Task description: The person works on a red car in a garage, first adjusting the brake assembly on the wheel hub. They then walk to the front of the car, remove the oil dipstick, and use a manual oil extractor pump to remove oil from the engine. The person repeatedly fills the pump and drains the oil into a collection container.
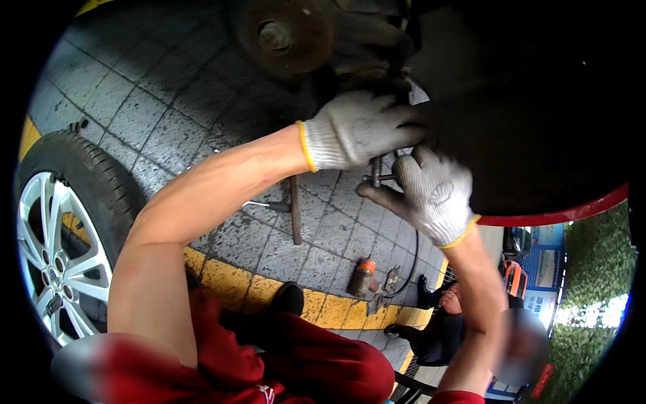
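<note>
Both my hands wear white knitted gloves with yellow cuffs. My left hand [360,128] grips a dark part of the car's suspension under the wheel arch, just below the rusty brake hub [282,34]. My right hand [431,192] is closed around a small metal tool or bolt [377,172] that sticks up between the two hands. The hands nearly touch. What the tool's tip meets is hidden by the gloves.
A removed wheel with a silver alloy rim [57,249] lies at left. A long wrench [295,209] rests on grey paving. An orange-topped air tool with hose [365,275] sits on the yellow line. Another person [444,316] crouches at lower right. Red car body edge [558,215].
</note>
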A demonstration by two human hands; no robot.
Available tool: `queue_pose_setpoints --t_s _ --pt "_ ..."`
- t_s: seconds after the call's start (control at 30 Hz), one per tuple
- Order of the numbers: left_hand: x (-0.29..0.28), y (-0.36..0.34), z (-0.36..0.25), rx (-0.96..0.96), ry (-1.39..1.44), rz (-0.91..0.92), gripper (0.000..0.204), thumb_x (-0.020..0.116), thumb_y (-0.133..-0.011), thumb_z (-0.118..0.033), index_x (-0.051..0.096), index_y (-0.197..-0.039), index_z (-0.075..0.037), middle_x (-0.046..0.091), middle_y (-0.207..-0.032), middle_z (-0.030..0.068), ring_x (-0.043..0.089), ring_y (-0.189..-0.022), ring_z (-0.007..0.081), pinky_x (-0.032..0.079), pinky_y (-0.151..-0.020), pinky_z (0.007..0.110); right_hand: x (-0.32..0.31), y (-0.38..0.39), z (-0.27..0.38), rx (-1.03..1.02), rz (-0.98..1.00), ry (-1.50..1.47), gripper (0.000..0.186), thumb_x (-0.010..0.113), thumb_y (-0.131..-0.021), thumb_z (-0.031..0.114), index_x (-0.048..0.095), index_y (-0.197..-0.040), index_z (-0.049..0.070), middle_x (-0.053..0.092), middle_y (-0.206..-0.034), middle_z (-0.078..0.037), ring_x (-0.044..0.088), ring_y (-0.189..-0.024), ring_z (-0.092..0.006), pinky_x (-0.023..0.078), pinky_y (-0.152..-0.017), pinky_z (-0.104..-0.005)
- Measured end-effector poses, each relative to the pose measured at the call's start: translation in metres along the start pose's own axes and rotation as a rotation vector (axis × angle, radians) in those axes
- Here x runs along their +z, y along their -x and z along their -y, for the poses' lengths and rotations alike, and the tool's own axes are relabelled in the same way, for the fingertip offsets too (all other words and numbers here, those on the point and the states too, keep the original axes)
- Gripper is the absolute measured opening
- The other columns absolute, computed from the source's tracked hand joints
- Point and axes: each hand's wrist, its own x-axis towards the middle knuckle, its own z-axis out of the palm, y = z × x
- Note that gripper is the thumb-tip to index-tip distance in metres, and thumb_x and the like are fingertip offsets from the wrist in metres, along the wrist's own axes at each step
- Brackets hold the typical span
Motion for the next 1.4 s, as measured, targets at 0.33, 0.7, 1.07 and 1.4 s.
queue_pose_setpoints --t_s 0.33,0.7,1.07,1.4 --pt "-0.008 -0.003 0.005 -0.003 -0.098 -0.045 0.030 0.077 -0.089 -0.030 0.077 -0.118 -0.022 0.071 -0.129 -0.0037 0.068 -0.111 0.0229 0.060 -0.088 0.038 0.078 -0.001 0.125 1.235 -0.562 -2.352 0.051 0.083 -0.089 0.059 0.057 -0.088 0.015 0.043 -0.070 0.006 0.042 -0.057 -0.0077 0.034 -0.050 -0.0229" --pt "0.001 -0.009 0.001 0.042 -0.095 -0.093 0.023 0.071 -0.093 -0.027 0.077 -0.115 -0.022 0.072 -0.126 -0.0044 0.071 -0.103 0.0230 0.062 -0.085 0.037 0.067 0.030 0.102 1.145 -0.226 -1.951 0.054 0.054 -0.114 0.049 0.061 -0.134 0.000 0.073 -0.121 -0.018 0.074 -0.095 -0.0283 0.061 -0.078 -0.0427" --pt "-0.005 -0.005 0.002 0.056 -0.134 0.018 0.029 0.066 -0.093 -0.027 0.076 -0.119 -0.023 0.070 -0.131 -0.0026 0.071 -0.107 0.0229 0.063 -0.086 0.036 -0.005 -0.009 0.058 0.509 0.022 -0.172 0.027 0.074 -0.100 0.025 0.067 -0.082 0.006 0.065 -0.070 -0.015 0.067 -0.059 -0.0361 0.050 -0.053 -0.0450" --pt "-0.005 -0.010 0.002 0.019 -0.099 0.049 0.031 0.061 -0.096 -0.023 0.071 -0.125 -0.022 0.067 -0.135 0.0014 0.072 -0.109 0.0259 0.063 -0.084 0.041 -0.057 -0.021 0.029 0.361 0.015 -0.239 0.018 0.076 -0.096 0.023 0.070 -0.088 0.007 0.070 -0.078 -0.016 0.070 -0.065 -0.0360 0.054 -0.057 -0.0449"
